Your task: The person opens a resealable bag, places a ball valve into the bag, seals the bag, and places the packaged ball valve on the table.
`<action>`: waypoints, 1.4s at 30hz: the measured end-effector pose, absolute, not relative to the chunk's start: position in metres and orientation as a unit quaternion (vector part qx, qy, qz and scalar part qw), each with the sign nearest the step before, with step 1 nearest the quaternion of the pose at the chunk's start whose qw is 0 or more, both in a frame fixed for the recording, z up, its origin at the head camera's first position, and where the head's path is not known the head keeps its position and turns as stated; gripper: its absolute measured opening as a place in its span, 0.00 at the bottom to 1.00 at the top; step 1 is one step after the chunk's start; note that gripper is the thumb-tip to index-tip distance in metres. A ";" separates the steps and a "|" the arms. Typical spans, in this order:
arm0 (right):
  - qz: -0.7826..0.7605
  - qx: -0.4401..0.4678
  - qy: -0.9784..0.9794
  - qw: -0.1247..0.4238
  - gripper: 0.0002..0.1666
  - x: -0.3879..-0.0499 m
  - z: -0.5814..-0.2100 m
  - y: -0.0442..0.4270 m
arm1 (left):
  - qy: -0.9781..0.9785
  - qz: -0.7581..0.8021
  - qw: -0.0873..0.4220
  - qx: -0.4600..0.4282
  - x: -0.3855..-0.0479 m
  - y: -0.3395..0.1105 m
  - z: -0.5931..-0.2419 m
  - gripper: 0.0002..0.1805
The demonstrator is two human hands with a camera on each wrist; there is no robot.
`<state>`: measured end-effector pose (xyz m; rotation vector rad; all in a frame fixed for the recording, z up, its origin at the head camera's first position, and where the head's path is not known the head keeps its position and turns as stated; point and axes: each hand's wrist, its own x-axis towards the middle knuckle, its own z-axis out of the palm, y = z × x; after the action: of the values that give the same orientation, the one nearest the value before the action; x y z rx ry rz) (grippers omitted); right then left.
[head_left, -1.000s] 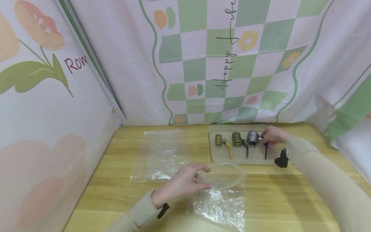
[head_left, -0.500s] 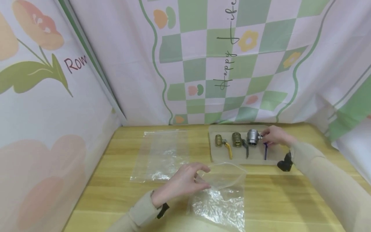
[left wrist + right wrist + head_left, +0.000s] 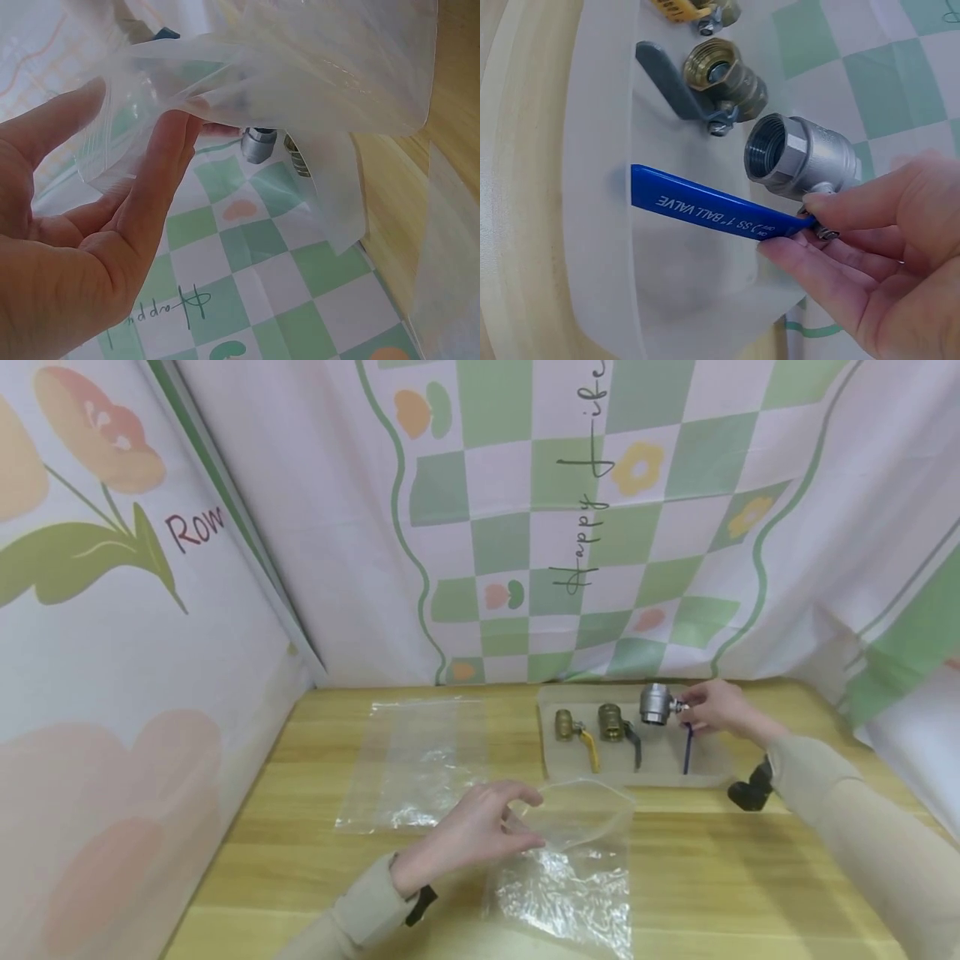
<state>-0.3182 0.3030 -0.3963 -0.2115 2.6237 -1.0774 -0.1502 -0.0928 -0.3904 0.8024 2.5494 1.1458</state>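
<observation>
My right hand (image 3: 723, 706) pinches a silver ball valve (image 3: 655, 704) by its stem and the root of its blue lever (image 3: 705, 206). The valve is raised over the right part of a whitish tray (image 3: 660, 777). To its left in the tray lie a brass ball valve with a grey lever (image 3: 611, 723) and a smaller brass ball valve with a yellow lever (image 3: 564, 725). My left hand (image 3: 476, 831) holds a clear plastic bag (image 3: 570, 893) at its mouth, thumb and index finger spread apart. The mouth gapes toward the tray; film hides part of the fingers.
A second clear plastic bag (image 3: 420, 764) lies flat on the wooden table (image 3: 300, 843), left of the tray. A patterned curtain (image 3: 502, 543) hangs behind the table, and a printed panel (image 3: 97, 693) stands along its left side.
My right hand has lifted the silver ball valve slightly up from the tray and moved a little right. The left hand and its bag have stayed almost still.
</observation>
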 end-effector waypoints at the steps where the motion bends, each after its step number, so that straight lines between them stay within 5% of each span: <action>1: -0.375 -0.075 0.913 0.142 0.30 -0.317 -0.395 0.304 | 0.871 0.391 0.116 0.274 -0.150 -0.093 -0.390 0.27; 20: -0.392 -0.105 0.907 0.108 0.33 -0.277 -0.359 0.277 | 0.870 0.387 0.113 0.284 -0.154 -0.094 -0.391 0.27; 42: -0.445 -0.175 0.876 0.064 0.25 -0.221 -0.310 0.225 | 0.870 0.371 0.110 0.305 -0.153 -0.089 -0.383 0.27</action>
<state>-0.2207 0.2252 -0.3101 -0.5283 2.6447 -1.3439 -0.1525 -0.0891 -0.3835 0.8953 2.5564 1.0914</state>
